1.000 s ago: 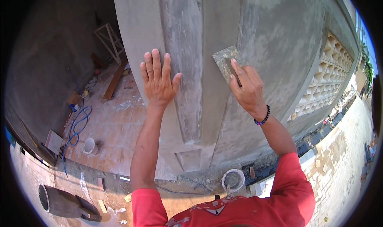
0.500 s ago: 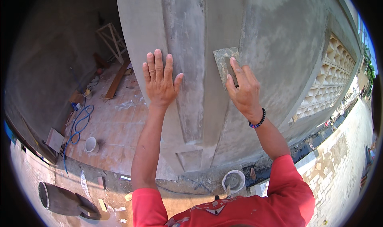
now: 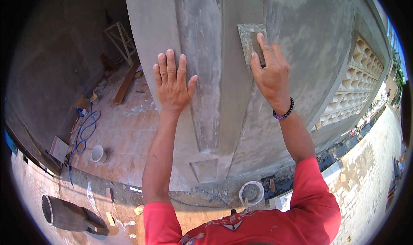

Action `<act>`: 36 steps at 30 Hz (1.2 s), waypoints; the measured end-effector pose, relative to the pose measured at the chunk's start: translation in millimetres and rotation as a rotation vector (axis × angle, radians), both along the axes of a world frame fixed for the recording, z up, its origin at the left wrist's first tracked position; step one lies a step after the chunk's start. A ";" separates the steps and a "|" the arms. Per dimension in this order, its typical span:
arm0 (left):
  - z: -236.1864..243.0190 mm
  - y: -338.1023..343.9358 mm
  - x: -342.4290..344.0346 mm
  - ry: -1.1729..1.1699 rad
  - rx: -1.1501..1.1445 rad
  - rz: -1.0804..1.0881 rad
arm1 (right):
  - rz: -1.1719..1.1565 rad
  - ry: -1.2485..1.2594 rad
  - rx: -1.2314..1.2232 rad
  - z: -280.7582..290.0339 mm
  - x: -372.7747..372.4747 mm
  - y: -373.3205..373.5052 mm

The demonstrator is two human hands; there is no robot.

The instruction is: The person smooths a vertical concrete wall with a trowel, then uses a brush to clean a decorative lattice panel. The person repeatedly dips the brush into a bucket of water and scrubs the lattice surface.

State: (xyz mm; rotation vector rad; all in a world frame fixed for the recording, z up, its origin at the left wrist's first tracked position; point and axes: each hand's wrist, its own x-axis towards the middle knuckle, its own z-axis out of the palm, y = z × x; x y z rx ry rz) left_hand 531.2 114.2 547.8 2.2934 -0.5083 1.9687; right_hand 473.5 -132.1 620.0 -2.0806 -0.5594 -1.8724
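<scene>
My right hand (image 3: 274,75) grips a plastering trowel (image 3: 245,38) by its handle. Its thin, cement-smeared blade lies against the grey plastered column (image 3: 235,85), on the smooth band right of the recessed panel (image 3: 201,42). Thumb and index finger show along the handle; the other fingers are mostly hidden behind the hand. Fingers up and spread, my left hand (image 3: 173,85) rests flat on the column's left band, its thumb reaching to the edge of the panel. It holds nothing.
A round bucket (image 3: 262,193) with grey mix stands at the column's foot. On the left lie a tiled floor (image 3: 124,137), a white bucket (image 3: 98,153), a blue hose (image 3: 88,133) and a plank (image 3: 127,88). A dark cylindrical container (image 3: 66,212) lies at lower left; vent blocks (image 3: 357,81) sit at right.
My right hand has slid the trowel upward and slightly right along the column. The left hand stays in nearly the same place, a touch higher.
</scene>
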 end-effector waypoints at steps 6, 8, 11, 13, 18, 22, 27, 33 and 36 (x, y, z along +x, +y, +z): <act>0.3 0.0 -1.5 0.009 -0.013 -0.010 | 0.057 0.166 -0.007 -42.9 -30.7 -4.0; 0.0 0.2 -0.2 0.000 -0.016 -0.026 | 0.058 0.083 0.035 -19.6 -31.0 -6.1; 0.1 -3.1 0.3 0.001 -0.017 -0.036 | -0.005 -0.066 0.014 36.5 -20.3 -10.8; 0.1 -1.2 -0.3 0.006 -0.013 -0.022 | -0.015 -0.110 -0.036 57.7 -6.7 -8.4; 0.1 0.1 1.6 -0.004 -0.004 -0.004 | -0.018 0.021 -0.070 18.3 -7.6 -0.2; 0.1 -4.4 0.5 0.002 -0.004 -0.013 | 0.006 0.251 -0.051 -77.9 -28.7 -5.1; -1.5 0.2 2.8 -0.018 -0.003 -0.018 | 0.395 0.639 0.315 -117.0 -59.3 -19.3; 0.5 -1.8 1.9 -0.017 -0.004 -0.003 | 1.501 0.766 1.250 -74.5 -60.9 -38.7; 0.3 0.4 1.5 -0.015 0.004 0.008 | 1.665 0.746 1.366 -60.1 -65.2 -34.1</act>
